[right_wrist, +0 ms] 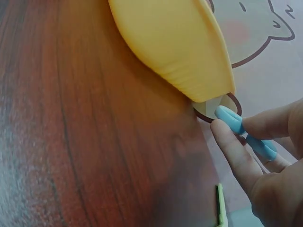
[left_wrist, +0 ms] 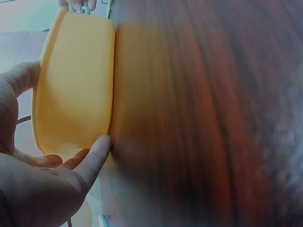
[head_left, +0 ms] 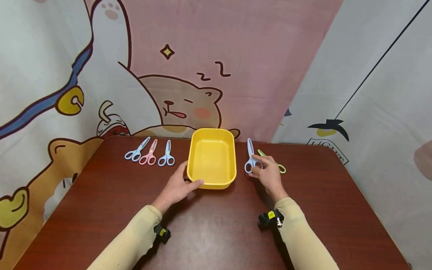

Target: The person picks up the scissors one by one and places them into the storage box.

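Note:
A yellow plastic bin (head_left: 212, 186) stands at the middle of the table. My left hand (head_left: 176, 187) grips its near left corner, thumb over the rim and fingers along the outer wall, as the left wrist view also shows beside the bin's wall (left_wrist: 78, 80). To the right of the bin, my right hand (head_left: 268, 174) pinches blue scissors (head_left: 251, 150) by the handle loops, blades pointing away. In the right wrist view the blue handles (right_wrist: 229, 119) sit between thumb and fingers. Green scissors (head_left: 282, 169) lie partly hidden behind that hand.
Left of the bin lie blue scissors (head_left: 136, 153), pink scissors (head_left: 150, 153) and another blue pair (head_left: 167, 153). The brown wooden table (head_left: 216, 228) ends at a printed cloth (head_left: 270, 56) hanging behind it.

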### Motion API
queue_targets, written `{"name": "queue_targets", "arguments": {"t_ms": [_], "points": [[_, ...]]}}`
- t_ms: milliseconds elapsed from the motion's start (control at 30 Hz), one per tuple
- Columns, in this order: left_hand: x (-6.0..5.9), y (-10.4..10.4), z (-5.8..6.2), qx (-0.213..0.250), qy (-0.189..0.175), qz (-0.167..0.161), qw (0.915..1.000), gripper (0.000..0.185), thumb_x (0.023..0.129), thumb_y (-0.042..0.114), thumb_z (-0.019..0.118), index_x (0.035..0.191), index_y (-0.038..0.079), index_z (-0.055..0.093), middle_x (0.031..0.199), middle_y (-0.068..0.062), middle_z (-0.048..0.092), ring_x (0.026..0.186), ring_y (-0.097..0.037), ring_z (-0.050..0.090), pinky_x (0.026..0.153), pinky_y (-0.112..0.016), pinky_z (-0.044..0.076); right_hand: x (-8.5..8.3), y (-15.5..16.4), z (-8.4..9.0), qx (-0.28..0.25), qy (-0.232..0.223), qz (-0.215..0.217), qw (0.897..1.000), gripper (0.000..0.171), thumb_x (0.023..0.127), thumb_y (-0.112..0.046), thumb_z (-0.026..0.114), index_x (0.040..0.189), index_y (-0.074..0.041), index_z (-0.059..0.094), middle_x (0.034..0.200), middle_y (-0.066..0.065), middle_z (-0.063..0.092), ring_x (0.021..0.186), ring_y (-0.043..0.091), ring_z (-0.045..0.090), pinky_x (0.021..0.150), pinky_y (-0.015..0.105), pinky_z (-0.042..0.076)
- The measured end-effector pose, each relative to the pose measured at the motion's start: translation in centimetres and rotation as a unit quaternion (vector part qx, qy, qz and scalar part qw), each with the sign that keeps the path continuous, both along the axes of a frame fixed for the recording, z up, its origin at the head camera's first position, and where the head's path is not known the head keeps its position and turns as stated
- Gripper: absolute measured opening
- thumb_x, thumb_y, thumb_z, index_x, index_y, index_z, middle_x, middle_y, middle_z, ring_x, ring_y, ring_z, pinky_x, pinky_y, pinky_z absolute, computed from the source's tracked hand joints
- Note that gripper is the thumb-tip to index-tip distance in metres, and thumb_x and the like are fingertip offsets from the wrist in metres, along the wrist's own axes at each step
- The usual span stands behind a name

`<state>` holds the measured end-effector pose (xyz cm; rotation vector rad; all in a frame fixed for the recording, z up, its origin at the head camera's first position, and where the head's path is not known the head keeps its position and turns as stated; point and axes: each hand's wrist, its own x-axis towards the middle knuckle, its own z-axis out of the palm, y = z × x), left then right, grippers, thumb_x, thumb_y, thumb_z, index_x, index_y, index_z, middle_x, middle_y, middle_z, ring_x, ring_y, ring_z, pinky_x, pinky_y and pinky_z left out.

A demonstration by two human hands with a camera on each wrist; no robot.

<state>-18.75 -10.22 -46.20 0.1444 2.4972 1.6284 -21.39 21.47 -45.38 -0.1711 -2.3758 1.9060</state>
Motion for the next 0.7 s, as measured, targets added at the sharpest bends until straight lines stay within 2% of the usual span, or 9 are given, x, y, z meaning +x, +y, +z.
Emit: {"name": "queue_targets", "arguments": {"t_ms": [300,700], "points": [[-0.11,0.09,0.15,0.005,0.006,0.005,1.0000,0.093,0.086,0.027,0.086,0.158,0.010,0.031,0.139,-0.014,0.056,0.116,-0.027,0.063,0.096,-0.042,0.057,0.24,-0.35,0.75,-0.002,0.008,0.003,1.000,0.050,0.089,0.018,0.061,0.138,0.007,0.061,0.130,0.019,0.042,0.095,0.024,0.058,0.071,0.028,0.062],[-0.10,0.04,0.15,0.019,0.012,0.002,0.9997,0.100,0.085,0.025,0.087,0.162,0.013,0.025,0.150,-0.015,0.048,0.121,-0.029,0.061,0.094,-0.042,0.057,0.30,-0.61,1.07,-0.005,0.018,0.006,1.000,0.049,0.089,0.018,0.062,0.136,0.007,0.063,0.130,0.019,0.042,0.095,0.024,0.059,0.071,0.027,0.062]]}}
